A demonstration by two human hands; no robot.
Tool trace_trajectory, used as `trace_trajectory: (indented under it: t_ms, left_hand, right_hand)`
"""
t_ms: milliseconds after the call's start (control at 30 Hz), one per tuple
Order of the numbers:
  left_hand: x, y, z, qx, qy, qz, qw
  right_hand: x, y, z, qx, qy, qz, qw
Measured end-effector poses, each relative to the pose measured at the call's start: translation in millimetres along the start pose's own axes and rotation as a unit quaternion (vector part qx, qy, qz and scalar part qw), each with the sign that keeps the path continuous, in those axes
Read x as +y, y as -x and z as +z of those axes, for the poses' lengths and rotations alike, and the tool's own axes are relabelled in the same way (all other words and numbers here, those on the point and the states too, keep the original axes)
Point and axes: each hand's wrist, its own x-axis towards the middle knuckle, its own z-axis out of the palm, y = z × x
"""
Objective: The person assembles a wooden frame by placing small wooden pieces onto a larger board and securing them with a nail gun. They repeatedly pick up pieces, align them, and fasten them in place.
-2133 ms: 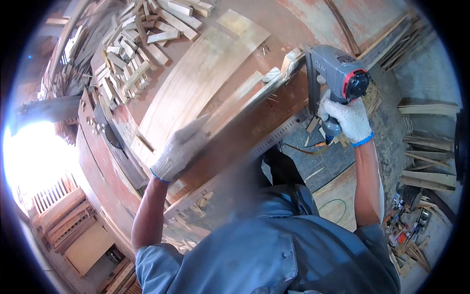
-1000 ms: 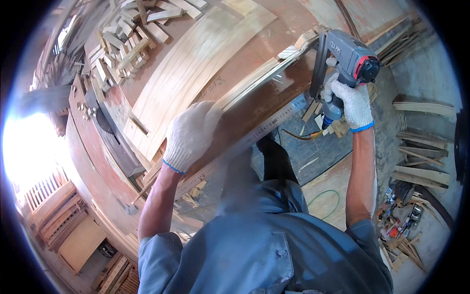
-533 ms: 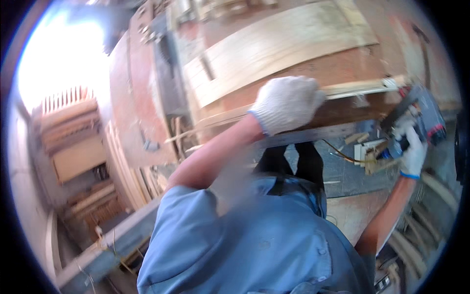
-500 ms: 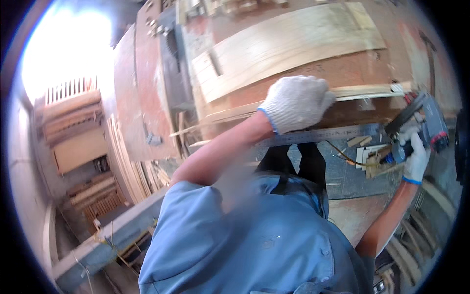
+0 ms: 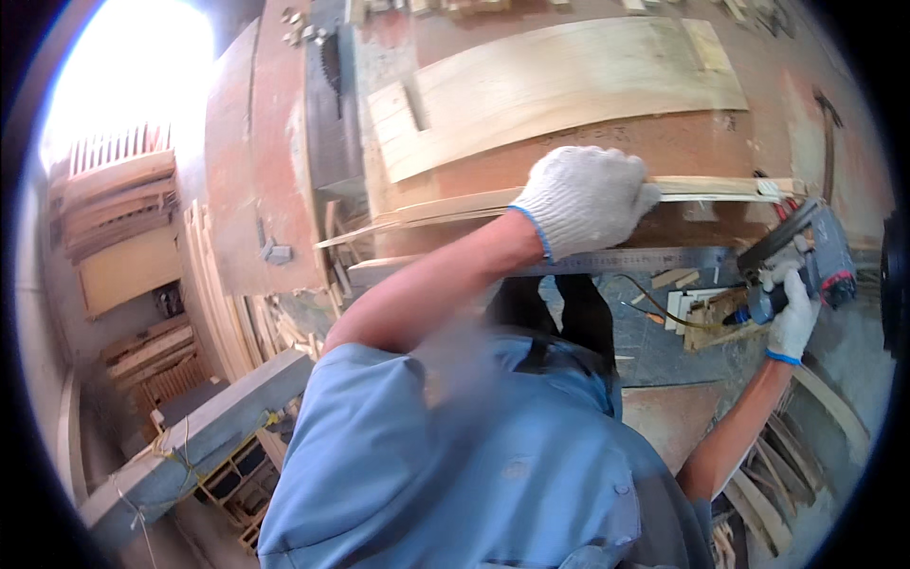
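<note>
My left hand (image 5: 590, 203), in a white knit glove with a blue cuff, is closed over thin wooden strips (image 5: 445, 205) at the near side of the workbench. Its fingertips are hidden from above. At the right end of the strips, my right hand (image 5: 792, 313), gloved likewise, grips a grey nail gun (image 5: 830, 248) with a dark magazine. The gun's nose is close to the strip ends; whether it touches them I cannot tell. A hose (image 5: 684, 317) runs to the gun's blue fitting below the hand. A long metal ruler (image 5: 654, 259) lies along the bench's near edge.
Beyond the strips lies a pale curved plywood panel (image 5: 569, 90). A hammer (image 5: 828, 142) rests at the far right. Left of the panel, a saw blade (image 5: 330, 64) stands in a slot. Wood offcuts (image 5: 706, 318) lie below the bench, and stacked timber (image 5: 118, 204) fills the left.
The whole view has shifted slightly, with the bench sitting a little lower at the right. Both hands keep their holds, and the nail gun stays by the strip ends.
</note>
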Motion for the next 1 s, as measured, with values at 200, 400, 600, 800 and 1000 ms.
trace_trajectory:
  t_ms: [200, 400, 600, 800, 1000]
  left_hand:
    - [2, 0, 4, 0.028, 0.006, -0.003, 1.000]
    - [4, -4, 7, 0.015, 0.002, 0.008, 1.000]
    - [9, -4, 5, 0.019, -0.010, -0.002, 1.000]
    - [14, -5, 1, -0.008, -0.003, -0.019, 1.000]
    - [11, -2, 3, 0.017, 0.020, 0.006, 1.000]
  right_hand:
    - [-9, 0, 3, 0.010, 0.066, 0.050, 0.997]
    - [-16, 3, 12, 0.013, -0.016, 0.022, 1.000]
    - [-19, 7, 15, -0.001, -0.003, 0.013, 1.000]
    - [-12, 6, 13, 0.005, -0.028, 0.015, 0.999]
    - [-15, 6, 14, 0.013, -0.005, 0.023, 1.000]
